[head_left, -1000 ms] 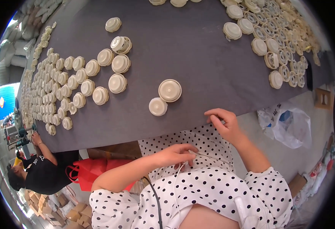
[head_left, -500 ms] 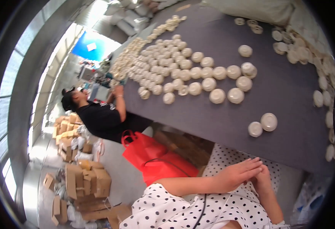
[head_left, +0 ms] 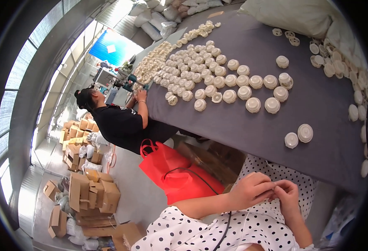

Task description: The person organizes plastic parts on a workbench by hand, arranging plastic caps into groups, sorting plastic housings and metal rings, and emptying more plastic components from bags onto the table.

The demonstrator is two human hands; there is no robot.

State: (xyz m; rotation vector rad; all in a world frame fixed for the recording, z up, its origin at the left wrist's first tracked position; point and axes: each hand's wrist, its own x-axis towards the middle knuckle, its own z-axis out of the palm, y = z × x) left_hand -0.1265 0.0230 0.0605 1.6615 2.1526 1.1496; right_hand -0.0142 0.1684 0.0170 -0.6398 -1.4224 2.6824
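Over my lap, my left hand (head_left: 252, 190) and my right hand (head_left: 287, 195) meet with their fingertips pinched together. Anything between those fingers is too small or too hidden to make out. Both hands are clear of the grey-covered table (head_left: 242, 129) in front of me. Nearest to them on it are a small round white plastic cap (head_left: 291, 140) and a larger round white cap (head_left: 305, 133), side by side. Farther off, rows of similar white caps (head_left: 230, 96) spread across the cloth toward the far left.
A person in black (head_left: 119, 125) works at the table's left side. A red bag (head_left: 167, 167) stands left of my lap, a black cable across it. Loose white parts (head_left: 337, 67) lie along a pale sack (head_left: 288, 16) at the right. Cardboard boxes (head_left: 89, 192) cover the floor at left.
My fingers, earlier laid over each other and more stretched, are now curled with the tips together. The whole view has shifted slightly, and the other person leans a little differently.
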